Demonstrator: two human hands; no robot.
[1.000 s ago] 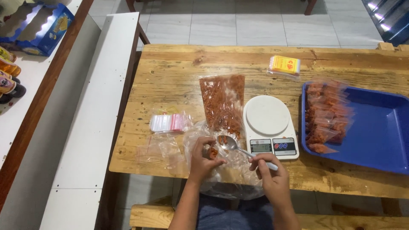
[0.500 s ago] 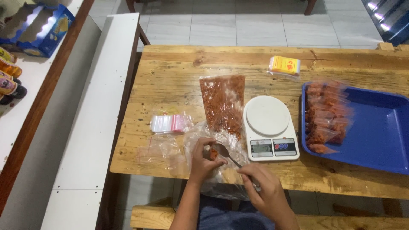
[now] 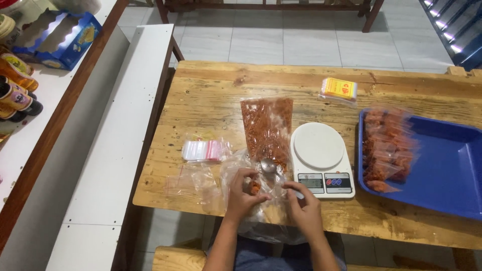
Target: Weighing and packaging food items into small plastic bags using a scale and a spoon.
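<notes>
My left hand (image 3: 242, 194) pinches a small clear plastic bag (image 3: 255, 187) with a little orange-red snack in it, at the near edge of the wooden table (image 3: 211, 95). My right hand (image 3: 304, 209) is close beside it, fingertips almost touching the left hand. A metal spoon (image 3: 268, 165) lies with its bowl at the mouth of a long bag of orange-red snack (image 3: 267, 125), and its handle runs into my right hand's fingers. Both hands rest over a large crumpled clear bag (image 3: 266, 228).
A white digital kitchen scale (image 3: 317, 150) stands right of the hands. A blue tray (image 3: 452, 170) at the right holds several filled small bags (image 3: 389, 150). Empty zip bags (image 3: 203, 149) lie at the left and a yellow packet (image 3: 340, 89) at the back. A white bench (image 3: 120, 150) runs along the left.
My right hand has moved left and closer to my left hand. The spoon's bowl has shifted slightly back toward the long snack bag.
</notes>
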